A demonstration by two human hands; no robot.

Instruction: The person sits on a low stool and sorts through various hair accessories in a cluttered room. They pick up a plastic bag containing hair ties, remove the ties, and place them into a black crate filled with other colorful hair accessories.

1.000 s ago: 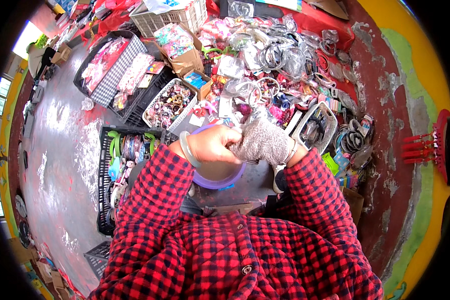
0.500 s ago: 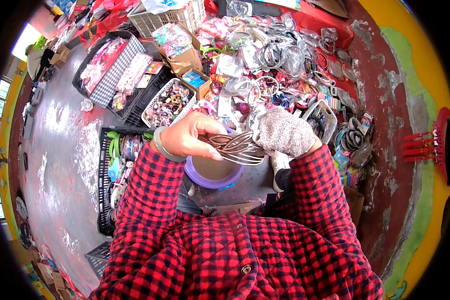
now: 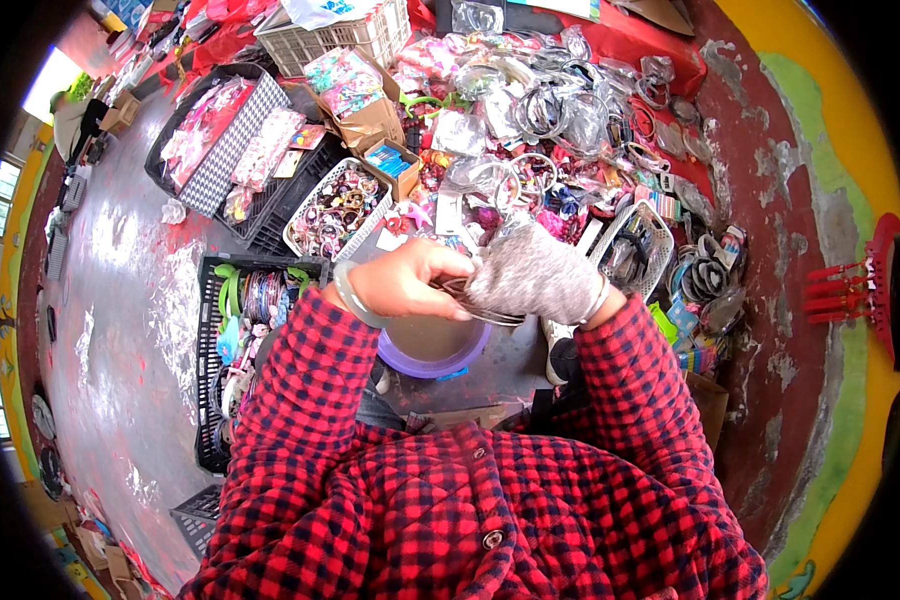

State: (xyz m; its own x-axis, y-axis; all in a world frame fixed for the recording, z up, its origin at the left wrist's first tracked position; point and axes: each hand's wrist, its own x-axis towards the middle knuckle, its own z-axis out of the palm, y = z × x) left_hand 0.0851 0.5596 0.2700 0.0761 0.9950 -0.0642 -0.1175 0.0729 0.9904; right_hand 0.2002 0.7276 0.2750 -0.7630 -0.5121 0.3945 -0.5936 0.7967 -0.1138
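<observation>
My left hand (image 3: 410, 280) is bare, with a pale bracelet at the wrist. Its fingers and thumb close on one end of a bundle of brown headbands (image 3: 500, 320). A mottled grey knitted glove or cloth covers my right hand (image 3: 542, 277), which wraps over the bundle's other end and hides most of it; it is slightly blurred. Both hands nearly meet in front of my chest. Under them a purple-rimmed basin (image 3: 434, 367) holds murky, brownish contents, partly hidden by my hands.
A heap of bagged hair accessories (image 3: 545, 110) spreads ahead. A white basket (image 3: 338, 210) of hair ties and a black crate (image 3: 210, 365) of headbands stand left. Another white basket (image 3: 660, 235) sits right, near a peeling wall (image 3: 770, 260). A person (image 3: 68, 125) is far left.
My right hand has moved left over the headbands, covering most of them. My left hand has shifted slightly right and turned, its fingers closer together.
</observation>
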